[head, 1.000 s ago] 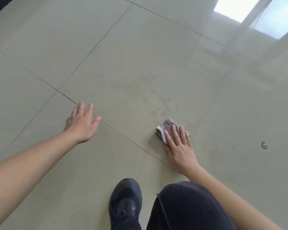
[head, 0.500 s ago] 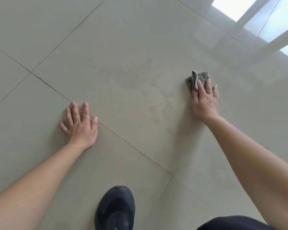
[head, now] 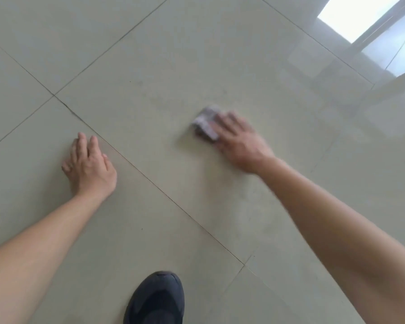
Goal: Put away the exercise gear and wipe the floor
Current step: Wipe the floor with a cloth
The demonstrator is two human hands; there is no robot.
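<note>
Currently right grip (head: 240, 142) flat, pressing cloth (head: 205, 123); left grip (head: 90, 167) flat on floor (head: 150, 54).

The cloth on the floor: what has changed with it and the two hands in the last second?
The right hand pushed the grey cloth away from the person across the floor, then drew it partly back; it is blurred with motion now. Nothing was taken or released. The left hand stays braced on the floor by the grout line.
</note>
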